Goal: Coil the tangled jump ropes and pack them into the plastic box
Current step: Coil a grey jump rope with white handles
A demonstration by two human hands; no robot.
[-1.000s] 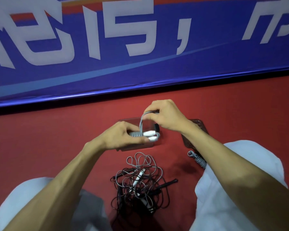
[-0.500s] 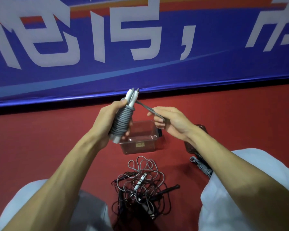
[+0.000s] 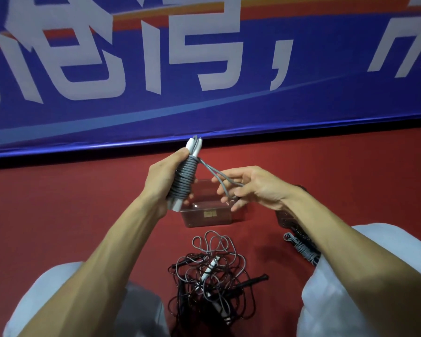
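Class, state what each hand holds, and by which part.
Left hand grips the coiled grey rope round its wound handles; right hand holds its loose loop.

Wound grey jump rope [image 3: 183, 181]: rubbery-looking cord, matt, smooth.
White handles [image 3: 193, 145]: hard plastic, smooth, with a slight sheen.
Plastic box [image 3: 208, 216]: clear plastic, glossy, glints along the rim; small paper-like label on the near wall.
Tangled jump ropes [image 3: 212, 268]: thin grey and black cords, matt, smooth.
Black handle [image 3: 252, 281]: dull black; plastic or foam, cannot tell which.
Second grey coil [image 3: 301, 248]: same matt grey cord.
Floor [image 3: 58, 227]: red, matt, finely textured; carpet or sports matting, cannot tell which.
Banner [image 3: 156, 110]: printed blue sheet, smooth, shiny along the bottom edge.
Trousers [image 3: 345, 276]: pale cloth, matt, soft-looking.
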